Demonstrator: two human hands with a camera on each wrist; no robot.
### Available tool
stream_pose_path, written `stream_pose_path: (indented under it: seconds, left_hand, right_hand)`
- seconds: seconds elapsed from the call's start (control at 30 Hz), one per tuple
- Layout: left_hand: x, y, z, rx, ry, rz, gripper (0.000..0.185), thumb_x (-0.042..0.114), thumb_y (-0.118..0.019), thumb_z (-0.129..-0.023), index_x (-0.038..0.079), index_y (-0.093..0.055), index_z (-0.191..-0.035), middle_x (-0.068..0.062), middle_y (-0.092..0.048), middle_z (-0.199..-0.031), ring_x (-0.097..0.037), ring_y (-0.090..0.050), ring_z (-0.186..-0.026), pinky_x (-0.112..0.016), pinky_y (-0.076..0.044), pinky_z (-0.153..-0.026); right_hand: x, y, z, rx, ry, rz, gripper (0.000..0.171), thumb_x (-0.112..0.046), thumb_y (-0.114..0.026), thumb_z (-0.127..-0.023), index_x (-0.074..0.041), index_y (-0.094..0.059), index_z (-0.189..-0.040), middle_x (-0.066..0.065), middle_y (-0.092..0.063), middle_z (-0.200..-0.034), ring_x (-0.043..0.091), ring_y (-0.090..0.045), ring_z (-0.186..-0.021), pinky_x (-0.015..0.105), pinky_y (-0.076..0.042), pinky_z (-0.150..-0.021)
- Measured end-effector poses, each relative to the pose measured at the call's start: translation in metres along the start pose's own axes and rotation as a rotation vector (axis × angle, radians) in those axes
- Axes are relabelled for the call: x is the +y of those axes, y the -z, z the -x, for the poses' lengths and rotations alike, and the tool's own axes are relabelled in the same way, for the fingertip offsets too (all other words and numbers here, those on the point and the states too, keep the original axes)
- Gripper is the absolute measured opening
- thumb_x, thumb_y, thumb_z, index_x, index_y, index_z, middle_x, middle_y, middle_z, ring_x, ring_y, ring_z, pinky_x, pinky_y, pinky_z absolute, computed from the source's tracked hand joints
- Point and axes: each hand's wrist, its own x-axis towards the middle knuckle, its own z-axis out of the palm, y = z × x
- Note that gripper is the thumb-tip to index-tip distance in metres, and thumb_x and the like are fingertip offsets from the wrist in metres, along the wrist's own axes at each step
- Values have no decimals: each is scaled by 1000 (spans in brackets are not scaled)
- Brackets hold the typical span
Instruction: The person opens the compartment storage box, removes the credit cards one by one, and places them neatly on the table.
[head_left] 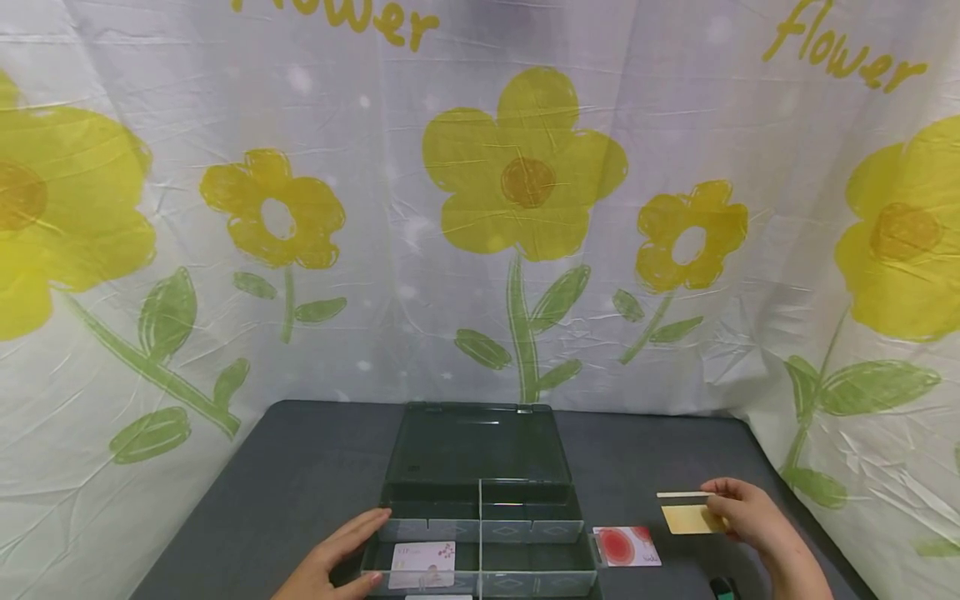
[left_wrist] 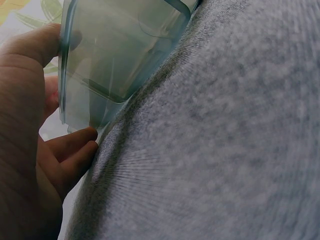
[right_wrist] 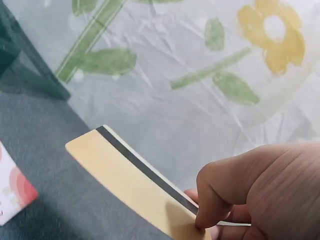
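A clear compartment box [head_left: 480, 533] stands open on the dark grey table [head_left: 300, 483], its lid lying flat behind it. My left hand [head_left: 341, 554] rests against the box's front left corner with straight fingers; in the left wrist view the thumb [left_wrist: 30, 47] and fingers [left_wrist: 75, 145] touch the box wall [left_wrist: 110, 60]. A white and pink card [head_left: 422, 565] lies in the front left compartment. To the right of the box, my right hand [head_left: 738, 508] pinches a yellow card [head_left: 690, 519] with a dark stripe [right_wrist: 135, 185] just above the table. A red and white card [head_left: 626, 546] lies flat between the box and that hand.
A flower-printed white cloth [head_left: 525, 208] hangs behind and around the table. A thin pale strip [head_left: 682, 494] shows near my right fingertips; what it is I cannot tell. A small dark object [head_left: 723, 587] sits at the bottom edge by my right wrist.
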Motion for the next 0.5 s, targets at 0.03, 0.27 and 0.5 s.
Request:
stream_pose_path:
  seconds: [0.03,0.27,0.5]
  left_hand:
    - [0,0,0,0,0,-2,62,29,-66,-89,17,-40,-144,1,-40,-144,-9,-38,-129,-31,-43,-95]
    - [2,0,-1,-6,30,-11,62,31,-66,-89,18,-40,-144,1,-41,-144,-10,-39,-128,-32,-43,-94]
    - [4,0,-1,-8,48,-13,63,31,-66,-89,17,-40,-144,0,-40,-144,-10,-39,-128,-31,-43,-94]
  right_hand:
    - [3,0,-1,2,0,3,34,-9,-52,-86,11,-53,-114,5,-58,-85,20,-51,-71,35,-42,-59]
    - [22,-3,-12,-3,-32,15,29,-7,-53,-83,11,-55,-106,4,-54,-76,20,-49,-65,33,-40,-56]
    - [35,-6,-17,-17,-53,69,29,-7,-53,-82,10,-56,-105,5,-54,-77,21,-49,-68,35,-42,-56]
